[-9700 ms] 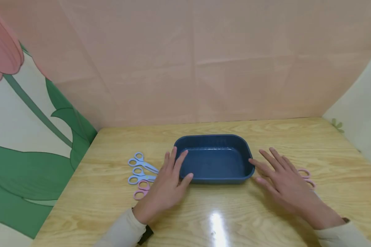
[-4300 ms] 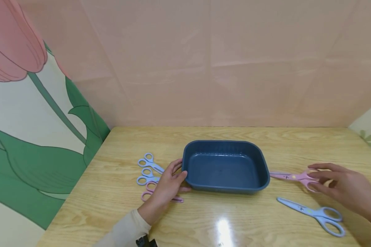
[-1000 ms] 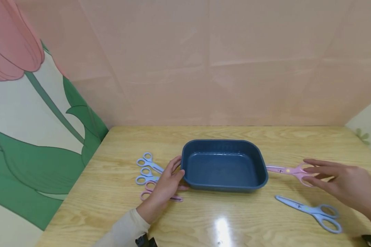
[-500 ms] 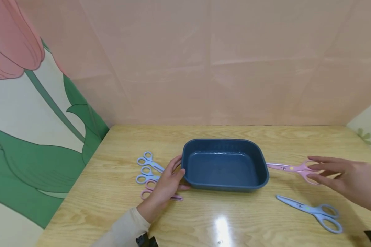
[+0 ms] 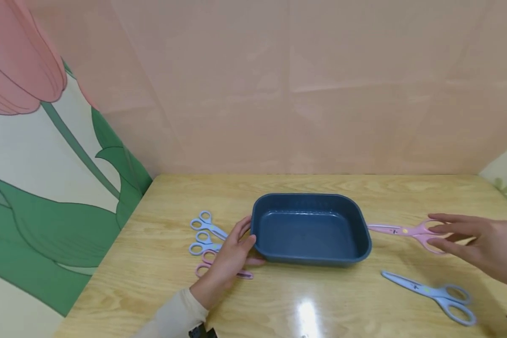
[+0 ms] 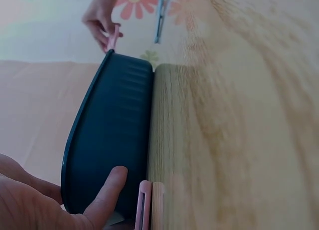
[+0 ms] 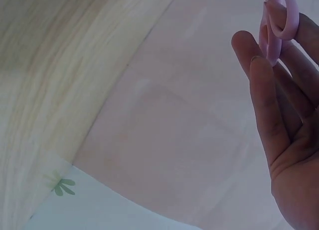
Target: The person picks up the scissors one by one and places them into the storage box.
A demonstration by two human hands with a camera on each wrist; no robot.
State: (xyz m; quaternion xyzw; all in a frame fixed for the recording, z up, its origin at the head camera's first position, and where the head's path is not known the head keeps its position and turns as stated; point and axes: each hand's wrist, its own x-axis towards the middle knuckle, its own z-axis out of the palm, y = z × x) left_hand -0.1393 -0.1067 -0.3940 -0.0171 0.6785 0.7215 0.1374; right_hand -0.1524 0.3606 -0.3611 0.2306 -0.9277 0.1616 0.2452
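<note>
A dark blue rectangular basin (image 5: 308,234) stands on the wooden table. My left hand (image 5: 226,264) grips its left end, thumb at the rim; in the left wrist view one finger presses the outer wall. On the right, my right hand (image 5: 486,244) holds pink scissors (image 5: 407,231) by the finger loops, fingertips through and around them. Their blades point left to the basin's right wall, above a shadow on the table. The right wrist view catches the pink loops (image 7: 272,45) among the fingers.
Blue scissors (image 5: 433,292) lie in front of my right hand. Left of the basin lie two blue pairs, an upper one (image 5: 213,230) and a lower one (image 5: 203,246), plus pink scissors (image 5: 246,275) partly hidden under my left hand. A pink backdrop (image 5: 304,117) rises behind.
Both hands were spread beside the basin at first. My right hand has since moved right, taken the pink scissors and raised them slightly. My left hand has taken hold of the basin's end.
</note>
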